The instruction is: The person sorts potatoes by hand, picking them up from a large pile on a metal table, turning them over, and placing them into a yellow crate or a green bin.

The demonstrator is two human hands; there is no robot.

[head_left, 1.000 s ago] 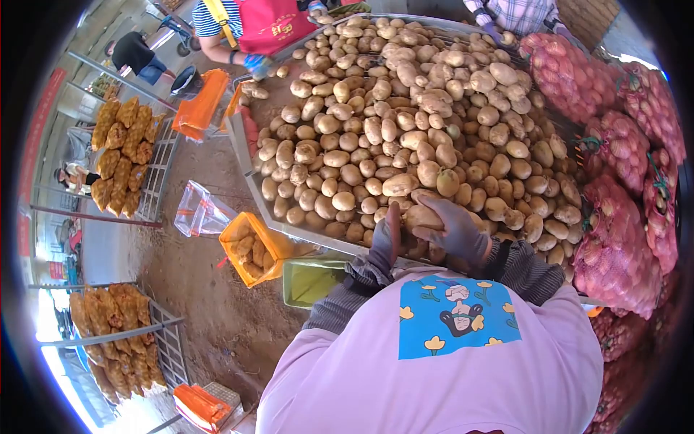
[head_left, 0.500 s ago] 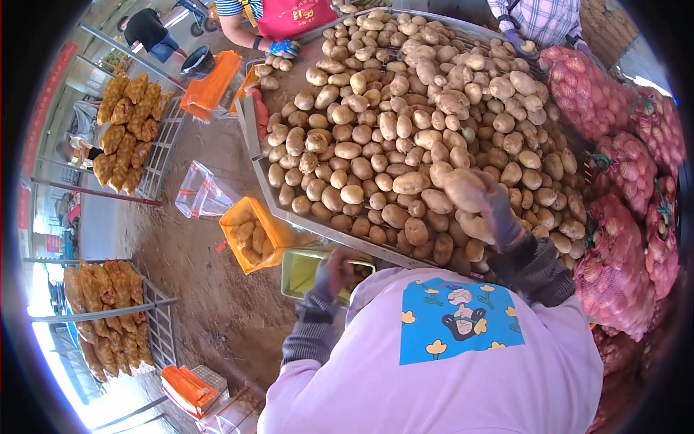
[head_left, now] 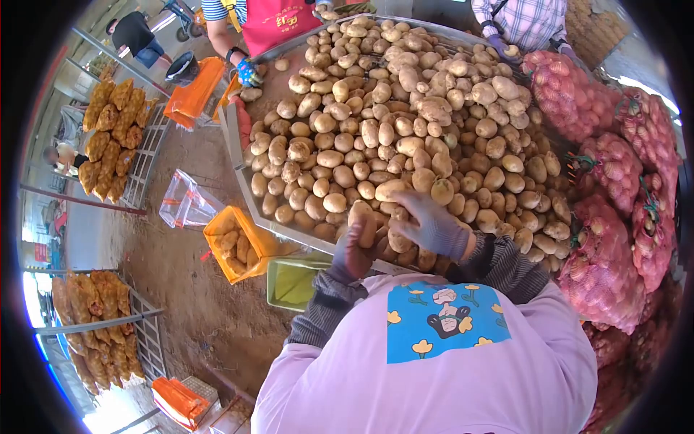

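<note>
Stands at 6 o'clock of a metal sorting table (head_left: 293, 241), bent over a heap of potatoes (head_left: 405, 108) that covers nearly all of it. Grips one long potato (head_left: 361, 217) in the gloved left hand (head_left: 353, 252), fingers curled tight round its lower end, the potato upright at the table's near rim. Rests the gloved right hand (head_left: 434, 228) on the heap, just at 3 o'clock of that potato, fingers spread and half open, tips reaching a pale potato (head_left: 394, 189). Probably nothing clasped under that palm, though the glove hides what lies below it.

Under the rim, at 7 o'clock of the left hand, a green tub (head_left: 293, 282) on the dirt floor. At 9 o'clock of the same hand, an orange bag (head_left: 262, 239) part filled with potatoes. Just beyond, at 10 o'clock, a clear plastic bag (head_left: 184, 206).

At 3 o'clock of the heap, red net sacks (head_left: 614, 166) stacked close against the table's side. At 12 o'clock of the view, a co-worker in a red apron (head_left: 271, 22), one blue-gloved hand (head_left: 248, 72) down at the table's corner. At 1 o'clock, another person in a checked shirt (head_left: 524, 18), with a gloved hand (head_left: 499, 47) among the potatoes. At 9 o'clock of the view, yellow mesh sacks (head_left: 108, 137) lined up on a metal rack, well apart from the table.
</note>
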